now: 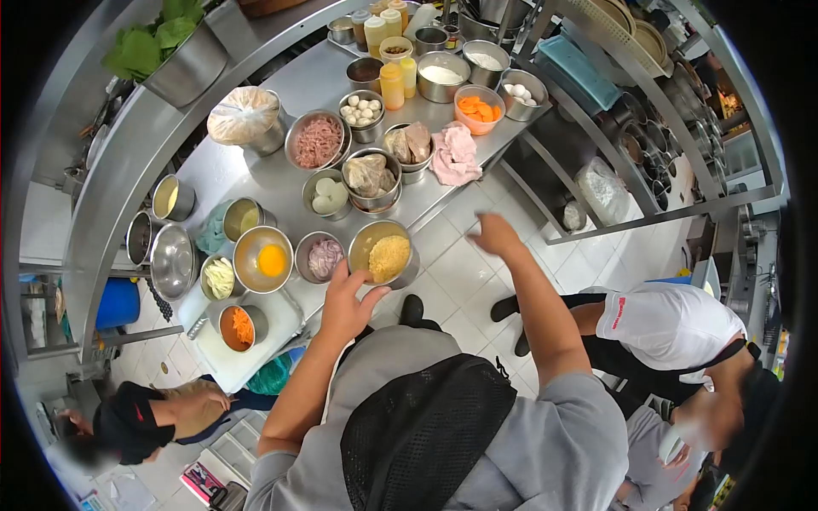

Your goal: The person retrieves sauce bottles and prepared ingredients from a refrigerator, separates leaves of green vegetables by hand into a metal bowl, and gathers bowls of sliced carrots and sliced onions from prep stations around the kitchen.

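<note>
Head view: metal bowl (364, 239), golden crumbs (389, 258).

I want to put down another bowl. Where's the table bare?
A bare patch of table lies between the bagged pot, meat bowl and yolk bowl. Another lies between the bagged pot and sauce bowl. The near edge is crowded: yolk bowl, onion bowl and crumb bowl stand side by side.

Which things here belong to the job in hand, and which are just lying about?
Likely in the job:
metal bowl of golden crumbs, left hand at its rim;
perhaps the neighbouring bowl of purplish slices.

Seemingly just lying about:
leafy greens;
teal tray;
blue container.
</note>
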